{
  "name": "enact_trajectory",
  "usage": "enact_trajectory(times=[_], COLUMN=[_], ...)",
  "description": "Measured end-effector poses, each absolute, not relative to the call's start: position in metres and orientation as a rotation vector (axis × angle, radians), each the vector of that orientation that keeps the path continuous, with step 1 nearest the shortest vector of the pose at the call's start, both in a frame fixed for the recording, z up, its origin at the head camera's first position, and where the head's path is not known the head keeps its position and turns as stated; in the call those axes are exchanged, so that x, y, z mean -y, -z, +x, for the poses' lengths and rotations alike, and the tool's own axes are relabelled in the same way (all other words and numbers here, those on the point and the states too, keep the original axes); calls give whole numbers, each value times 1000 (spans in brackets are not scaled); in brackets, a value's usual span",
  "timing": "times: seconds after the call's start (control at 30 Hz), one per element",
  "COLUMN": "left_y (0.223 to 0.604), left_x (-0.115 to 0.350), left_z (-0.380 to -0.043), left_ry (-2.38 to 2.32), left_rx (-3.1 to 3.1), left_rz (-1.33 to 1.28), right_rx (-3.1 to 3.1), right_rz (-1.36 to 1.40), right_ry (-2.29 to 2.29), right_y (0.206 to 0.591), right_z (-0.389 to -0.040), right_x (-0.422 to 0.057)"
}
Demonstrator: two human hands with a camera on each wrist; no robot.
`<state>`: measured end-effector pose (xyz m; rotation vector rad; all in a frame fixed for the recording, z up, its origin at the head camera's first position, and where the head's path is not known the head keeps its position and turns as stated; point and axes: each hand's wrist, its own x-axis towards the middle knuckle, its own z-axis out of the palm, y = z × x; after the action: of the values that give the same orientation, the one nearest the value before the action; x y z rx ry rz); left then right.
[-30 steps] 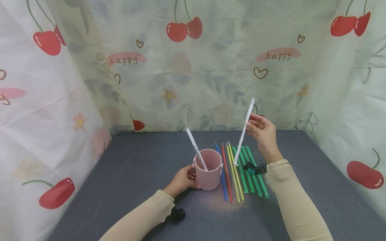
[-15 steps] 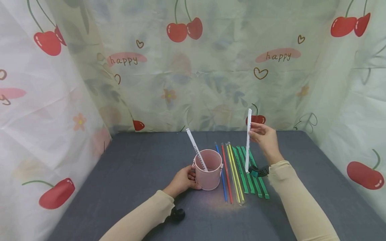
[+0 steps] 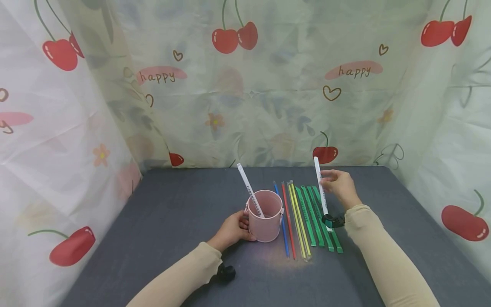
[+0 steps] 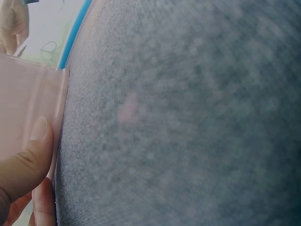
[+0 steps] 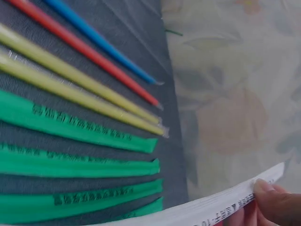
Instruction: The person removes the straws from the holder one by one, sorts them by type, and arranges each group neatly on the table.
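Observation:
My left hand grips the lower side of a pink bucket-shaped cup, its thumb near the base. One white paper-wrapped straw leans inside that cup toward the left. Between thumb and fingers, my right hand pinches a second white wrapped straw near its upper part, slightly tilted over the green-wrapped straws. The wrist device covers part of its lower end. In the right wrist view, print shows on this white wrapper. The left wrist view shows the left thumb against the cup wall.
Right of the cup, a blue straw, a red straw and two yellow straws in clear wrap lie beside several green ones on the dark table. A printed curtain encloses the back and sides.
The right hand has moved down and a little to the right with the white straw, whose lean has changed from rightward to slightly leftward at the top. The left hand and cup stay put.

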<state>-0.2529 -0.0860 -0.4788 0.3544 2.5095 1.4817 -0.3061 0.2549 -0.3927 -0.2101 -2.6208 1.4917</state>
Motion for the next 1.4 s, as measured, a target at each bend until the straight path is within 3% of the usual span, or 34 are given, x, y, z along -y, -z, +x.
enact_trajectory(times=[0.8,1.4], left_y=[478,477], left_x=[85,86], left_z=[-252,-252], left_ry=[-1478,-1472], left_rx=[-2511,-2515], left_rz=[351,361], right_rx=[2863,2946], right_rz=[-404,-471], right_ry=[-1372,-1372], right_y=[432,443], right_z=[-321,-319], right_x=[-296,-289])
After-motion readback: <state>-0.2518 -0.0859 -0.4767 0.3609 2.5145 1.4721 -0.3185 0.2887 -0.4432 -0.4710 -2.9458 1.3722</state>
